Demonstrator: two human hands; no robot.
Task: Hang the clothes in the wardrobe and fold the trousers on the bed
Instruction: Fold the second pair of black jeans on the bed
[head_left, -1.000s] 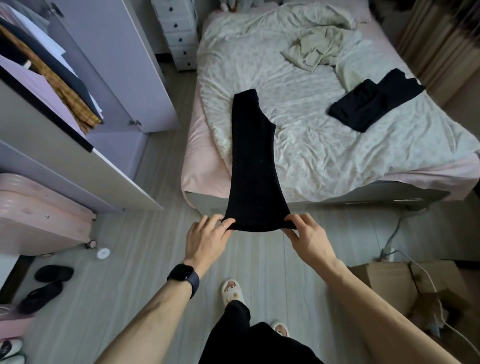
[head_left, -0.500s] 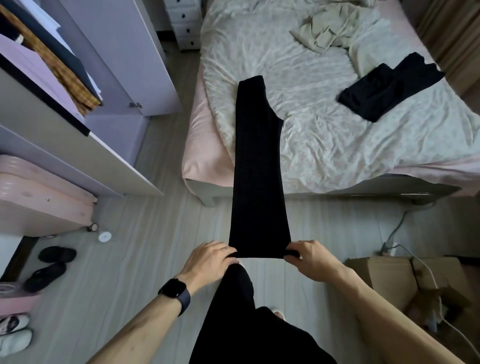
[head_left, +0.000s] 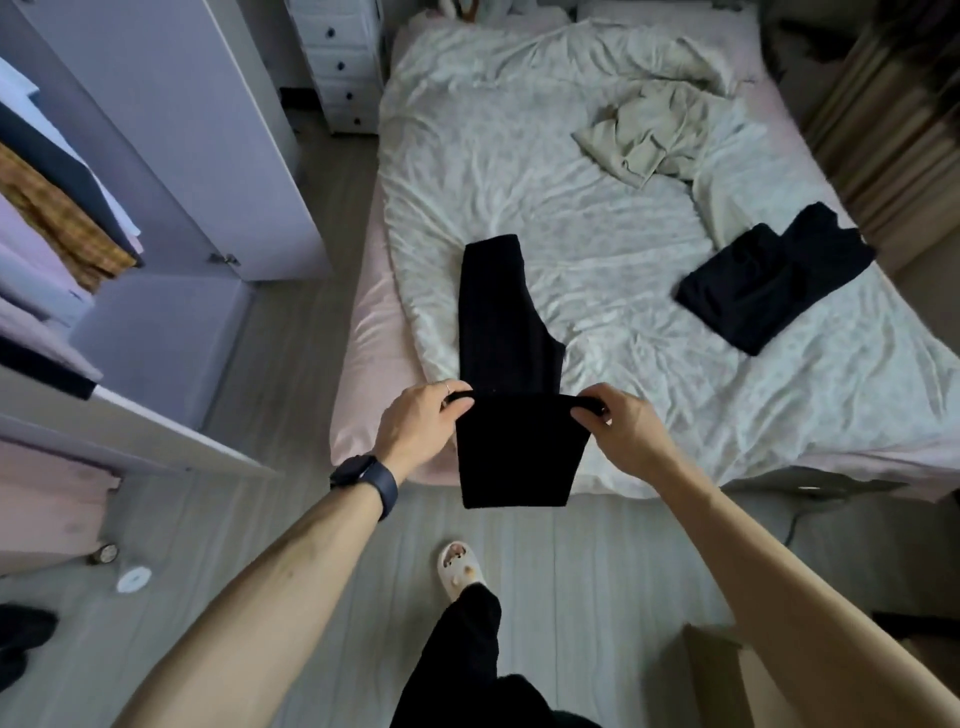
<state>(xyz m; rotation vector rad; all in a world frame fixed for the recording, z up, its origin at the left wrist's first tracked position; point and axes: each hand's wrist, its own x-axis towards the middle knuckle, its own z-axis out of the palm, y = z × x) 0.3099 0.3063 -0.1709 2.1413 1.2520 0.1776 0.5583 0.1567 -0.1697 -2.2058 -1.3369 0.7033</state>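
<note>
The bed (head_left: 363, 338) fills the room ahead, the far end of the black trousers (head_left: 498, 322) lying near the bed's left edge and a folded dark garment (head_left: 769, 286) toward its right. Half a second ago the trousers stretched full length off the bed. Now the left hand (head_left: 421, 421) and right hand (head_left: 618, 431) are at the bed's near edge, each grip pinched tight on one side of the cloth with a flap hanging below, so the first fold looks under way.
</note>
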